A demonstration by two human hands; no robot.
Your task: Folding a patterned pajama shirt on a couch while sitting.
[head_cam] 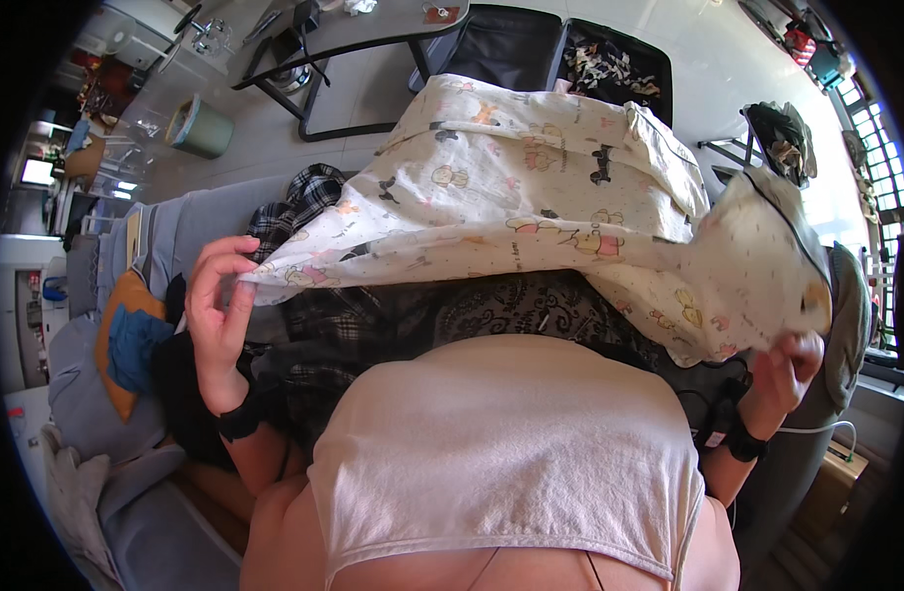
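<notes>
A white cartoon-print pajama top [489, 173] with dark piping is spread out in front of my chest. Between thumb and fingers, my left hand [227, 306] pinches its left corner. My right hand [788, 366] is closed on the garment's right side, just under a bunched part that is blurred and looks like a sleeve. A collar or folded flap [666, 159] lies at the far right of the cloth. Beneath it, dark paisley-patterned fabric [518, 310] shows across my lap, and a black-and-white plaid cloth [293, 207] lies beyond my left hand.
An open black suitcase [504, 48] with clothing in one half lies on the floor ahead, beside a table [378, 29]. A bin [201, 127] stands farther left. On the grey-blue sofa are an orange cushion [120, 399] and blue cloth [136, 347]. A white cable [821, 427] runs at right.
</notes>
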